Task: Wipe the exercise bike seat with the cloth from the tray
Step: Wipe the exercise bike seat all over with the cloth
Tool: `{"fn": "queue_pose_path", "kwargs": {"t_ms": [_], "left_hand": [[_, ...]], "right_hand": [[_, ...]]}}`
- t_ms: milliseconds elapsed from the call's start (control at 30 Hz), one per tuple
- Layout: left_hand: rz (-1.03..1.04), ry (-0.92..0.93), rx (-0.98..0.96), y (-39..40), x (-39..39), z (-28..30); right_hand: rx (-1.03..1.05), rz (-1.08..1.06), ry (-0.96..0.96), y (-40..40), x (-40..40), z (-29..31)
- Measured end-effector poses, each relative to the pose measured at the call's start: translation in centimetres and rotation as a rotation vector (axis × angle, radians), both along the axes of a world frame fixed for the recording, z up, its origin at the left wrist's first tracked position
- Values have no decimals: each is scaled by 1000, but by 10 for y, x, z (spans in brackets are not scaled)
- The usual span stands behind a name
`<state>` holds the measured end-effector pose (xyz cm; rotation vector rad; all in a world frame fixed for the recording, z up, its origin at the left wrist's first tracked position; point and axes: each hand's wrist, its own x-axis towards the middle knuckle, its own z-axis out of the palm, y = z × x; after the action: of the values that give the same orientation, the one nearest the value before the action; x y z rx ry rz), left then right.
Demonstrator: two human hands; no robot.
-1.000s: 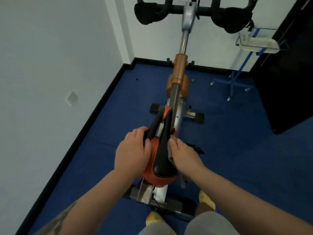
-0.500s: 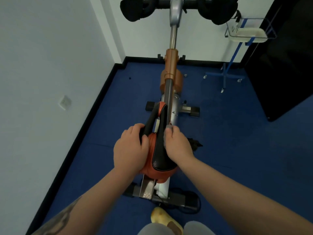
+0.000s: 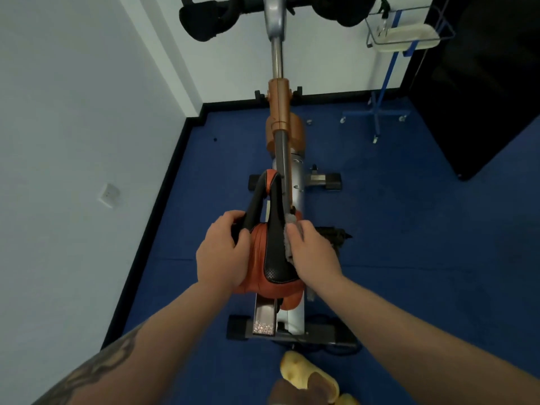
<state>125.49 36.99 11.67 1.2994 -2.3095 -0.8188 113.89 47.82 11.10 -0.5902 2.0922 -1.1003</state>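
Observation:
The orange and black bike seat [image 3: 270,252] is right below me, its narrow nose pointing away. My left hand [image 3: 223,254] grips the seat's left side. My right hand [image 3: 314,252] presses a grey cloth [image 3: 290,229] against the seat's right edge; only a strip of cloth shows past the fingers. The white tray [image 3: 406,38] sits in a wire holder on a blue stand at the far right.
The bike's post [image 3: 280,118] and black handlebars [image 3: 204,20] run up to the far wall. A white wall stands close on the left, a black cabinet [image 3: 479,83] on the right. Blue floor [image 3: 409,244] surrounds the bike; my yellow slipper [image 3: 304,375] is at the bottom.
My right hand has slid with the cloth along the seat's right edge, forward and slightly back. The left hand has kept its grip. My head has shifted, lowering the view.

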Motion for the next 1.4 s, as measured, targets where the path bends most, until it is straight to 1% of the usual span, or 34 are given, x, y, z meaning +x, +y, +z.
{"fn": "queue_pose_path", "kwargs": {"t_ms": [67,133,200,267,367,433,500,533,600,667,767,833,933,967,1033,1067,1167,1200,1233,1333,1400], "left_hand": [[3,16,-11,0,-1,-1],[8,21,-13,0,-1,-1],[3,15,-5,1,0,0],[-6,7,2,1,1,1],[-20,-6,9,2,-1,4],[-25,-6,14,3,0,5],[-29,-3,10,2,1,4],[-32,1,4,1,0,4],[-49,12,-6,1,-1,5],[-93,18,3,0,0,6],[-182,-16,38,-5,4,5],[-260,-61,34,-10,3,3],[-409,-71,93,-25,7,-2],[-464,-49,141,-32,10,-4],[-580,0,193,-44,13,-5],[-659,19,157,-48,13,-5],[-967,70,-121,-55,6,-2],[-1037,73,-167,-57,2,-2],[-1074,74,-164,-57,0,-2],[-1095,100,-9,-60,-2,-3],[-1139,72,59,-65,-4,-2]], "right_hand": [[-94,-42,39,27,23,-3],[-177,-50,24,41,40,-4],[-171,-38,44,38,43,-2],[-102,-39,67,24,32,1],[-34,-98,28,13,16,3],[-115,-157,20,22,31,-1],[-251,-220,56,31,64,-6],[-287,-246,73,33,79,-7],[-283,-306,98,30,86,-9],[-229,-353,70,22,70,-9],[-130,-439,-47,16,45,-2],[-130,-540,-55,16,52,-4],[-284,-744,41,6,110,-5],[-351,-795,30,-1,128,-5],[-384,-901,-21,-14,133,-4],[-366,-948,-43,-16,124,-4],[-279,-1025,-36,-12,101,0],[-271,-1049,-34,-12,102,0],[-275,-1082,-21,-16,108,0],[-291,-1190,99,-53,147,-1],[-277,-1253,137,-83,169,-1]]}}
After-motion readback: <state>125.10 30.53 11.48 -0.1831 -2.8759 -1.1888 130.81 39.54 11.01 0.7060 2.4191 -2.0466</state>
